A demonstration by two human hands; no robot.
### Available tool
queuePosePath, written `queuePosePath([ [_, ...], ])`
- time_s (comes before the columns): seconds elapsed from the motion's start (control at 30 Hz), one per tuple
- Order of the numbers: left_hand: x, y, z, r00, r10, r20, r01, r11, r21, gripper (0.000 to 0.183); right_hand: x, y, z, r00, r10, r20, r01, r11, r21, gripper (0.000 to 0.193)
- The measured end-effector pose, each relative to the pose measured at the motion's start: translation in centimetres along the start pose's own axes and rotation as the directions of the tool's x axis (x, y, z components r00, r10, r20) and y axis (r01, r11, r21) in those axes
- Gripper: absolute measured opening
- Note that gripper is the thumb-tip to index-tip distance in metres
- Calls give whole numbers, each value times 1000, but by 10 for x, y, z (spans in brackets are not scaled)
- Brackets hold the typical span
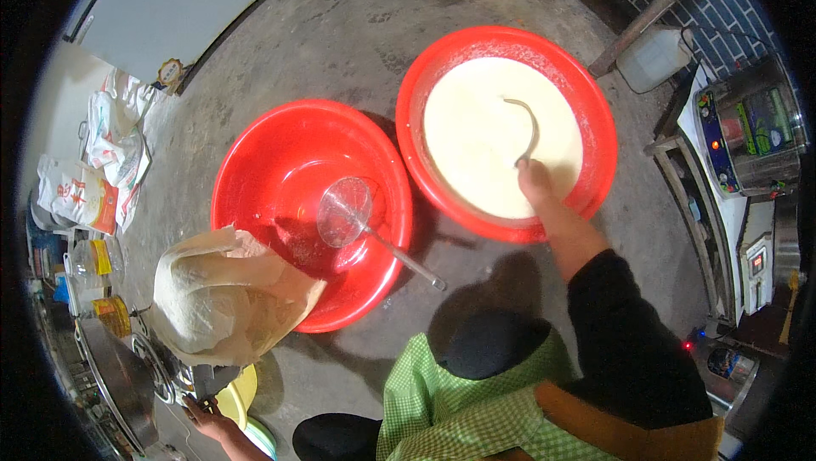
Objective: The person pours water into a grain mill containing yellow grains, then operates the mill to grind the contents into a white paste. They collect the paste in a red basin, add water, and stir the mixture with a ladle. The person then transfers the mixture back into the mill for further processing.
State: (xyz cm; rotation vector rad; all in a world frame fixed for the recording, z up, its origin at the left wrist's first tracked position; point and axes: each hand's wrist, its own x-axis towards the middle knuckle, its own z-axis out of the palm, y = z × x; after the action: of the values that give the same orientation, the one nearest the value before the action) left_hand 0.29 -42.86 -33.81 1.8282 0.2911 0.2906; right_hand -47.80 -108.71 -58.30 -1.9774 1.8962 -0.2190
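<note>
My right hand [535, 185] is closed on a thin curved metal rim [535, 121], the visible edge of something mostly sunk in the creamy white liquid [472, 134]. That liquid fills much of the right red basin [599, 125]. In the left red basin [255, 164] rests a round mesh strainer [344, 213], its long handle reaching out over the near right rim. A beige cloth [272, 299] with pale residue on it overlaps that basin's near left edge. At the lower left, my left hand [206, 418] is beside dark and silver metal parts; its grip is unclear.
White sacks [115, 134] lie at the left, above plastic bottles [93, 261]. A yellow container [242, 393] stands near my left hand. To the right are a white jug [653, 60], a slanting pole [650, 15] and a steel appliance [752, 125] on a stand.
</note>
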Motion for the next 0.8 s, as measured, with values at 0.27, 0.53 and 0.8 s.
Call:
queuePosePath([
  [0.27, -20, 18, 7, 994, -35, 99, 43, 996, -82, 54, -44, -45, -55, 789, -98, 606, -563, 278, 778, 34],
  [0.53, -16, 4, 9, 997, 34, 63, -23, 987, -158, 49, -60, -82, -144, 817, 2, 576, -502, 493, 710, 36],
  [0.8, -12, -12, 19, 988, 156, 9, -152, 976, -159, 60, -125, -203, -270, 834, -116, 540, -269, 769, 580, 34],
])
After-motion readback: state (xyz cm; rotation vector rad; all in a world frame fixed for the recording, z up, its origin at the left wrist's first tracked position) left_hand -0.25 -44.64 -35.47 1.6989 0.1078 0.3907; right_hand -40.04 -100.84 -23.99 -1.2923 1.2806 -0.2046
